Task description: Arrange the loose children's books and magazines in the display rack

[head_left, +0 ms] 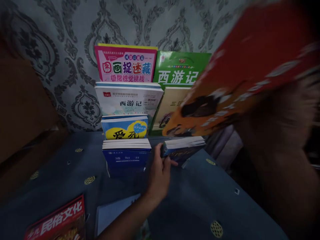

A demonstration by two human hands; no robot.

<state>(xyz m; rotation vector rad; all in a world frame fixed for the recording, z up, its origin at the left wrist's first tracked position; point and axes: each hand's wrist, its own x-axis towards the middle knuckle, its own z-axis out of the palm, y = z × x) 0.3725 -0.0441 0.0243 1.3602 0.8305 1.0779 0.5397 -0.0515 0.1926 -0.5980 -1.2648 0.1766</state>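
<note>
Gripping the near corner of a dark blue book (183, 148), the left hand (160, 173) has its fingers (168, 162) curled onto the cover and the thumb up along the book's left edge, so that's a proper hold and not just a touch. That book sits tilted at the front right of a stepped book display, its white page block facing up.

The right hand (282, 113) is way up close to the camera and badly blurred. It's up against the back of a big red and orange book (240, 70) that hangs at a slant over the right side of the display, but I honestly can't tell how the fingers sit on it or whether they're closed around it.

Moving outward: just left of the held book is another navy book (126, 155), standing front and centre. Behind it, rising in steps, come a blue and yellow book (124, 128), a white one (128, 100), and a pink one (125, 65) at the back. On the right column there's a green book (178, 68) at the back and a cream one (170, 106) in front of it, partly hidden by the red book.

Everything stands on a bench covered in a dark blue cloth (200, 200) with small gold dots. Down at the near left edge lies a red magazine (58, 221), with a pale sheet (112, 211) just beside it under the left forearm. Patterned grey wallpaper (62, 50) behind it all.
</note>
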